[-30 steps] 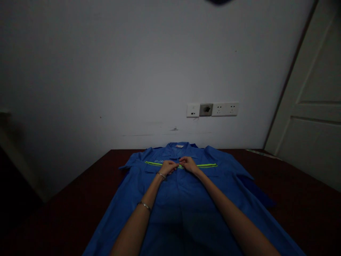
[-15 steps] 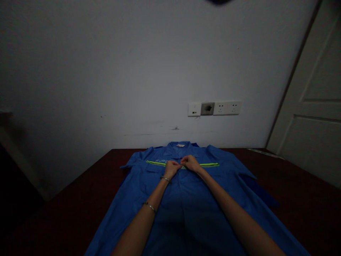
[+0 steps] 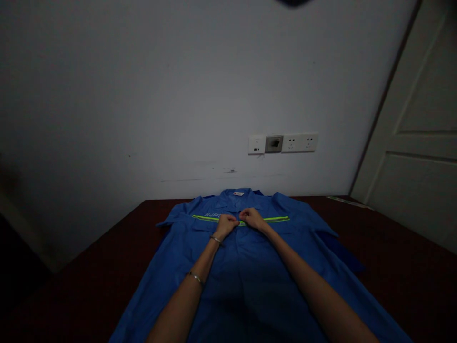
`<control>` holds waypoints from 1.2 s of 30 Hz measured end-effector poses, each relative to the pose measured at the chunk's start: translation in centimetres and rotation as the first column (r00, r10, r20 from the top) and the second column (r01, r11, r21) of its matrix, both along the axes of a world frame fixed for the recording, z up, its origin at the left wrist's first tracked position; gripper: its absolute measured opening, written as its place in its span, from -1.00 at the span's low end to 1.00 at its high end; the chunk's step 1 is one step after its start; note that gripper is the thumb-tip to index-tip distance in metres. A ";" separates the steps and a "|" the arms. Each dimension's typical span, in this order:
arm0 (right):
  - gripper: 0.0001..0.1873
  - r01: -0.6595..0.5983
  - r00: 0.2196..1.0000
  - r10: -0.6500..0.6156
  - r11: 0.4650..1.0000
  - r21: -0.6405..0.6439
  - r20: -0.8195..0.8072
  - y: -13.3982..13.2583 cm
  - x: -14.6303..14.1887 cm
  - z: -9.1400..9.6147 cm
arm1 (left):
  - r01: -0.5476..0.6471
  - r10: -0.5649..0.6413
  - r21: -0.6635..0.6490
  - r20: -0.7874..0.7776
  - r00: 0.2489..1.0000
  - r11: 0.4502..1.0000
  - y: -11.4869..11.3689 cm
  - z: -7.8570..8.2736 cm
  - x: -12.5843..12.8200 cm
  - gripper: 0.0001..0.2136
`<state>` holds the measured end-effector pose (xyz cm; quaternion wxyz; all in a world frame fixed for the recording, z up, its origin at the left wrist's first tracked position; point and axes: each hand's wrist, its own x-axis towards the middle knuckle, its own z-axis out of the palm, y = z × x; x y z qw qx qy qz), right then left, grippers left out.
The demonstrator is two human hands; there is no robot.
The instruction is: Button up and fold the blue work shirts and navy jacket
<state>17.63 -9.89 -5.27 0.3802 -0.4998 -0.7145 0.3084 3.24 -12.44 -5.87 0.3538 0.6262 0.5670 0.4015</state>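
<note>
A blue short-sleeved work shirt (image 3: 210, 267) lies spread out front side up, its collar toward the wall. A yellow-green stripe (image 3: 278, 219) crosses its chest, with pale lettering above it on the left. My left hand (image 3: 226, 226) is closed in a pinch on the shirt's front edge, at the middle of the stripe. Close beside it, my right hand (image 3: 253, 218) pinches the same front opening. Whatever small part sits between the fingertips, such as a button, is too small to make out. Two bracelets circle my left forearm.
The shirt rests on a dark red table (image 3: 121, 243). Darker blue cloth (image 3: 344, 252) shows from under it on the right. Behind stands a pale wall with a row of sockets (image 3: 282, 143); a white door (image 3: 421, 143) is at the right.
The whole view has shifted slightly, so the scene sits a little further left. Both hands stay at the shirt's chest, with only small finger movements.
</note>
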 end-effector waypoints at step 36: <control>-0.65 0.086 0.976 -0.102 0.993 0.086 0.192 -1.6 -0.5 1.1 | 0.089 -0.090 0.064 0.019 0.996 0.994 0.7 0.7 -1.3 -0.81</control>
